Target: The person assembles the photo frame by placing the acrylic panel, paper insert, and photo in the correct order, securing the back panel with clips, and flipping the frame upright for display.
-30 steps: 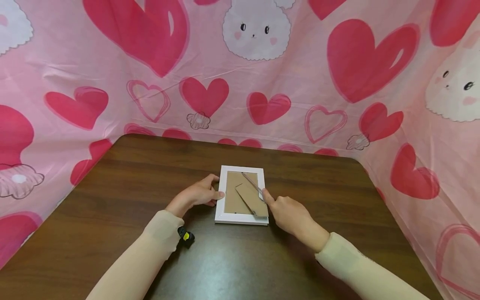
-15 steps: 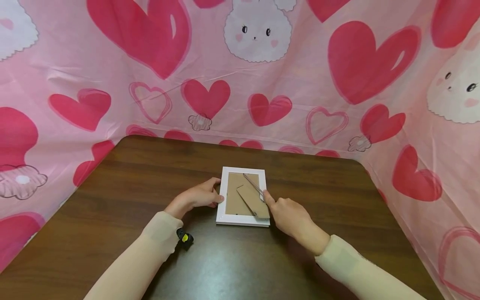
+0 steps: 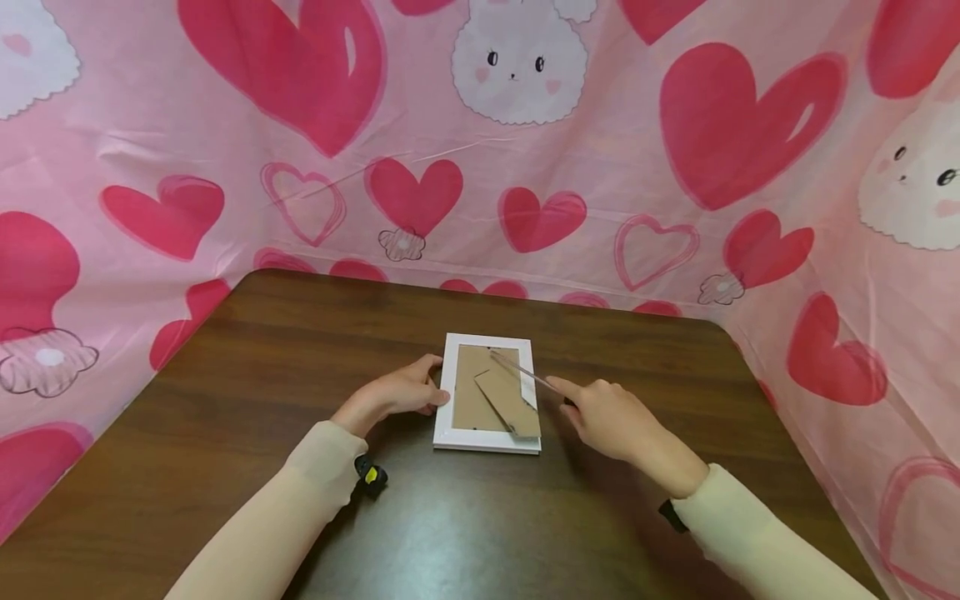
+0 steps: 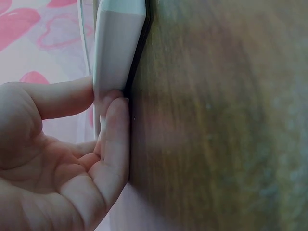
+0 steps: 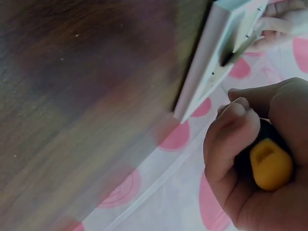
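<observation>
A white picture frame (image 3: 444, 425) lies back side up on the table, its brown backing board (image 3: 467, 400) showing. From the board, a brown easel stand (image 3: 512, 407) sticks up at a slant. My left hand (image 3: 397, 390) grips the frame's left edge, thumb on the upper face and fingers against the side (image 4: 118, 48). My right hand (image 3: 615, 418), just right of the frame, holds a screwdriver by its black and yellow handle (image 5: 270, 166). Its thin shaft (image 3: 525, 372) reaches across the frame's right border, the tip close over the upper part of the backing board.
The dark wooden table (image 3: 322, 333) has rounded far corners. Behind it and at both sides hangs a pink cloth (image 3: 585, 158) printed with hearts and rabbit faces. Black straps with small devices (image 3: 371, 476) sit at the wrists.
My right hand has drawn back to the right, off the frame's edge, and the screwdriver's shaft now lies at a flatter angle. My left hand and the frame stay in place.
</observation>
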Motion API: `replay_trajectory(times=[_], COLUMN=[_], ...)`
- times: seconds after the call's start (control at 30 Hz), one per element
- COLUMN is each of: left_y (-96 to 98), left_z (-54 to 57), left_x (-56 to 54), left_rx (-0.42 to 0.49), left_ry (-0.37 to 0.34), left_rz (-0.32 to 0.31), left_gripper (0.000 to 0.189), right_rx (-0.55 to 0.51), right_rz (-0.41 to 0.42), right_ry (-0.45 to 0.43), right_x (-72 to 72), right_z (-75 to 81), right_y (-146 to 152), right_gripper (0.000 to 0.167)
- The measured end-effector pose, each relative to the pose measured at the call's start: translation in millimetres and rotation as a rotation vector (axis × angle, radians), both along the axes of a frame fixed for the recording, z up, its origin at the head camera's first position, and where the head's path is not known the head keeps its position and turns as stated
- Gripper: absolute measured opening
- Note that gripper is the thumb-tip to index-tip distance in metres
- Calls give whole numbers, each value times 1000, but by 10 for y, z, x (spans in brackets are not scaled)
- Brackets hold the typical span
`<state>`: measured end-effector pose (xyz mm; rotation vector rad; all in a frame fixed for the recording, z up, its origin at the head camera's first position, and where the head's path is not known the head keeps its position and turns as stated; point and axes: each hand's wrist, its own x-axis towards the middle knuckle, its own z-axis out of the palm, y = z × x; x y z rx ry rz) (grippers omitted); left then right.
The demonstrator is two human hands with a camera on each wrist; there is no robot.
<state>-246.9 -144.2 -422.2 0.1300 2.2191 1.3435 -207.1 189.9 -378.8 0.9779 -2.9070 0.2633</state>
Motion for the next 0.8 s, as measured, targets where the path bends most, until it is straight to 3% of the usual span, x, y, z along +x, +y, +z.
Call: replay_trajectory(times=[0.23, 0.5, 0.8], left_y=[-3, -2, 6], left_z=[-1, -1, -1], left_x=[-1, 5, 12], left_rx=[-3, 7, 9], left_ry=[-3, -7, -7], left_rz=[5, 5, 16], left_gripper=[75, 75, 74], right_rx=[-30, -11, 33], right_rz=[70, 95, 156], right_ry=[62, 15, 61], right_x=[16, 95, 138], right_z=[114, 212, 243], right_y=[-14, -107, -184], right_gripper=[46, 37, 34])
